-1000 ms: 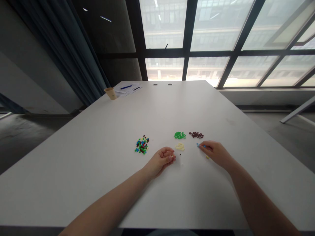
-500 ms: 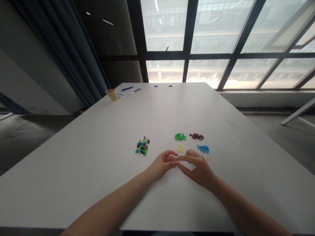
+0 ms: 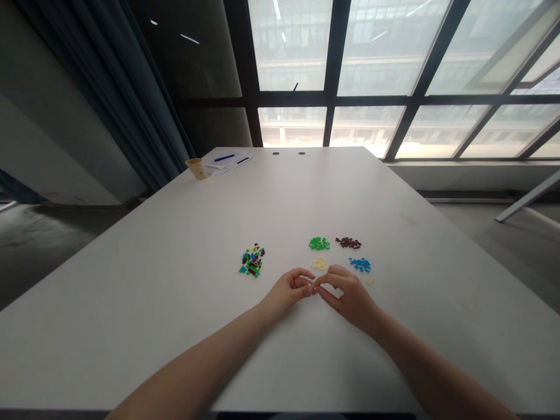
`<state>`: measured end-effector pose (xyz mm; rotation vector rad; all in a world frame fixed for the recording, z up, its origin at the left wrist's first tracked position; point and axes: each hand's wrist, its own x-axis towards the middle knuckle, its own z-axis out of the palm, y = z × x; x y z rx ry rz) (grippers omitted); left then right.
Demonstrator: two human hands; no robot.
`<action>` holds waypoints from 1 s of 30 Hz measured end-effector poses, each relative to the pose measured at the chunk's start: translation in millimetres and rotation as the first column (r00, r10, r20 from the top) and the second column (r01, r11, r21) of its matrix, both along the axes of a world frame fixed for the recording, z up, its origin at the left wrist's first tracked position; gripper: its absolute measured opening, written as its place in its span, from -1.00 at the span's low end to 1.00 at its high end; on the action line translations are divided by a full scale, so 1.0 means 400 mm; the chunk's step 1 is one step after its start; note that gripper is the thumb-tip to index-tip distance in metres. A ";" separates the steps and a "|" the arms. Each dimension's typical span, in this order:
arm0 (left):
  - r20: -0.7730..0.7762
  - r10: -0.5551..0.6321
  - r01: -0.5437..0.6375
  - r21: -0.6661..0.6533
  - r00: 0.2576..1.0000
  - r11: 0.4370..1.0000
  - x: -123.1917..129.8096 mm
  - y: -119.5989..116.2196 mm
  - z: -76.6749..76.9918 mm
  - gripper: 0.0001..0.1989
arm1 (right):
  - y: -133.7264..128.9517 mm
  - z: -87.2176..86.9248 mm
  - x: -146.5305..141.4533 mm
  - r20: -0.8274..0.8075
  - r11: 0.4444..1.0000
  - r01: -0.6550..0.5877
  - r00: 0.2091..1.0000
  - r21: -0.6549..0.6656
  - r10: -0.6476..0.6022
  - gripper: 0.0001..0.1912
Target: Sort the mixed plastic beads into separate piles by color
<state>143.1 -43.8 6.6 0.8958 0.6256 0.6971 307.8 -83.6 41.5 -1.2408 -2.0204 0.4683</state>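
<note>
My left hand and my right hand meet at the fingertips over the near half of the white table. Both are closed in a pinch around something tiny, partly reddish, too small to name. Just beyond them lie a pale yellow pile and a green pile of small pieces. Brown pieces and blue pieces are gathered beyond my right hand, with a few yellow bits beside it. A mixed-colour pile sits to the left, beyond my left hand.
At the far left of the white table stands a paper cup. Papers with a blue pen and a dark pen lie beside it. Two dark discs are at the table's far edge.
The fingertips of my right hand have drawn closer together at the tiny item. My left hand has hardly moved, and the view has shifted slightly.
</note>
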 end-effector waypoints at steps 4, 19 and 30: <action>-0.097 0.047 -0.044 0.033 0.994 0.998 0.000 0.004 -0.003 -0.67 | 0.000 -0.003 0.001 0.021 0.999 -0.021 1.000 -0.032 0.022 -0.88; -0.552 0.232 0.187 0.599 0.801 0.779 -0.025 -0.022 0.047 -0.76 | 0.003 -0.024 0.005 0.092 0.997 -0.074 0.993 0.023 0.072 -0.77; -0.471 0.132 0.182 0.563 0.872 0.806 -0.023 -0.026 0.050 -0.73 | 0.001 -0.005 0.001 0.094 0.990 -0.142 0.986 0.009 0.141 -0.80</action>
